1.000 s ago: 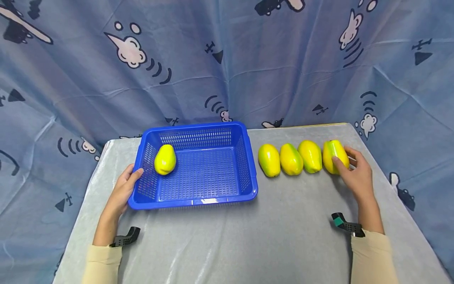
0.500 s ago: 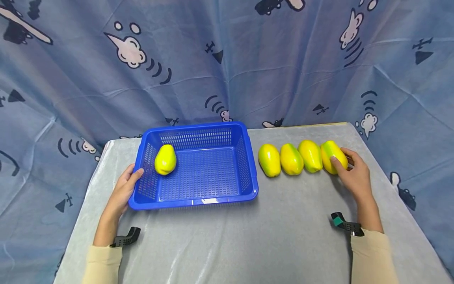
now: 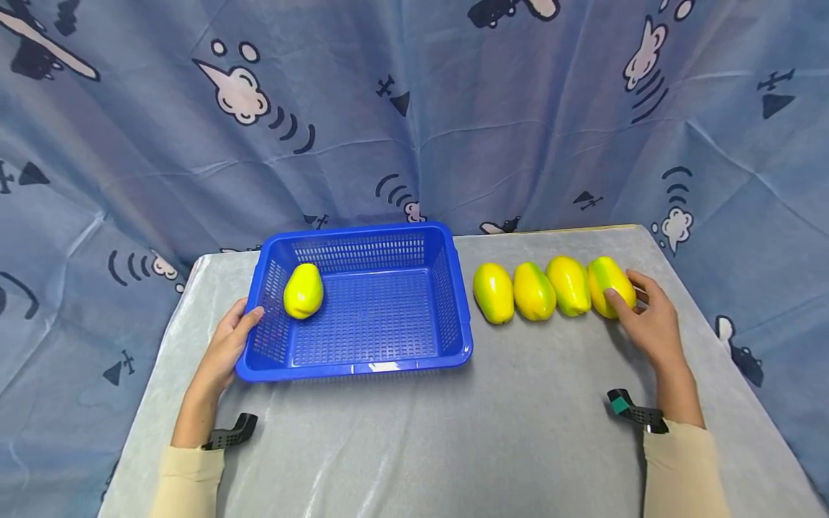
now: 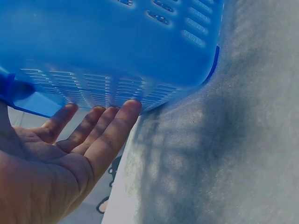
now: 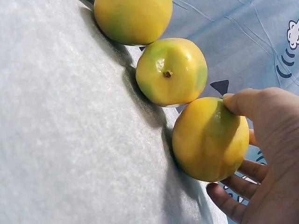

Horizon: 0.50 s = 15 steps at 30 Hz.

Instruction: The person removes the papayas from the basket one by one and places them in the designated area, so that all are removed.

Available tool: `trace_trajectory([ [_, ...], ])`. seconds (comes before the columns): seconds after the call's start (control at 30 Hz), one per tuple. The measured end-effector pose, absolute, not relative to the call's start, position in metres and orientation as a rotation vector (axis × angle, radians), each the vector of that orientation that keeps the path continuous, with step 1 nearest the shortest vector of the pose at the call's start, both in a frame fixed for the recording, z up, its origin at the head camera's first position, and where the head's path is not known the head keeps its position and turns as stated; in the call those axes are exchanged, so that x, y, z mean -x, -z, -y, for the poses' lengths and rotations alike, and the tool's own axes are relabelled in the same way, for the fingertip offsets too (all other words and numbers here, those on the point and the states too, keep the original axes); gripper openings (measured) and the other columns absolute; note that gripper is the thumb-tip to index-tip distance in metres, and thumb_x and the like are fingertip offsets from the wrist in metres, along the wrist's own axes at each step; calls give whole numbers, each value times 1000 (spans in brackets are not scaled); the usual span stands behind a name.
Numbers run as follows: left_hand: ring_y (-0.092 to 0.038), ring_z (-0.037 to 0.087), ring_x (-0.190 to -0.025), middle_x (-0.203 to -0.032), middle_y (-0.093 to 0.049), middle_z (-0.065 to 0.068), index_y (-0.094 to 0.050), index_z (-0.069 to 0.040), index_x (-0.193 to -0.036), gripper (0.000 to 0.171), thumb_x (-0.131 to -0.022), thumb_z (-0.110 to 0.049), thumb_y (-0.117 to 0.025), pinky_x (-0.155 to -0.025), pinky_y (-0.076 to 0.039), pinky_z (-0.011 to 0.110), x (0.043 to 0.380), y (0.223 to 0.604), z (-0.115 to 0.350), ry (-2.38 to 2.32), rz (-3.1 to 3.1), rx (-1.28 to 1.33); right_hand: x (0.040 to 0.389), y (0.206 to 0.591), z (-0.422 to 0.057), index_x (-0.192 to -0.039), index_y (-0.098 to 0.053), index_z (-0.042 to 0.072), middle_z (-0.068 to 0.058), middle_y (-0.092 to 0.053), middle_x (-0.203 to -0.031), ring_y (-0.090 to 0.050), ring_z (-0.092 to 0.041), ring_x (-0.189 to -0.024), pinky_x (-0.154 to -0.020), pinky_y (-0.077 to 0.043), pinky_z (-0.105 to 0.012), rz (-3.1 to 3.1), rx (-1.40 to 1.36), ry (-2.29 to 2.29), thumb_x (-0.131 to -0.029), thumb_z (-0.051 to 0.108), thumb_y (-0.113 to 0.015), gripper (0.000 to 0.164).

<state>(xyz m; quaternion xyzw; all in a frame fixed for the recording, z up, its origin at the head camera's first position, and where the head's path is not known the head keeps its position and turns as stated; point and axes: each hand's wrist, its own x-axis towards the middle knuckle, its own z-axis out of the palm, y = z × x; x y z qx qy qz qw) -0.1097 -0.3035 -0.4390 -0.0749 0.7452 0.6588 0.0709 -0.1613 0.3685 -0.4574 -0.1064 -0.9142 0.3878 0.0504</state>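
Note:
My left hand [image 3: 223, 345] grips the left rim of a blue plastic basket [image 3: 363, 372], thumb over the edge. In the left wrist view, the fingers [image 4: 112, 133] lie against the slotted outer wall. One yellow-green papaya [image 3: 303, 291] sits inside at the basket's left end. Right of the basket, several more papayas stand in a row. My right hand [image 3: 654, 324] holds the rightmost papaya [image 3: 612, 286], thumb on its near side and fingers round its right side. In the right wrist view, that papaya [image 5: 210, 140] rests close against its neighbour [image 5: 172, 72].
The other papayas in the row are a left one [image 3: 494, 293], a middle one [image 3: 534, 291] and one beside the held fruit [image 3: 568, 285]. A grey-white cloth covers the table [image 3: 453, 446]. Behind it hangs a blue patterned curtain [image 3: 350, 173].
My right hand has shifted the rightmost papaya slightly left, up against its neighbour, and its lean has changed. The left hand and the basket have stayed in place.

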Motion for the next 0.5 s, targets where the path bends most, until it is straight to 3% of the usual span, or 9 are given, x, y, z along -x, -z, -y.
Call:
trace_trajectory([
  [0.5,-70,4,-95,-109,-68,-14,-39,-3,-150,49,-113,-34,-47,-78,-63,24,108,441,303,-2009,-2241,198,160,452,-372,-168,-25,7,-28,-33,-168,-42,-54,-147,-116,-41,-68,2816,278,-1130,-108,46,-55,78],
])
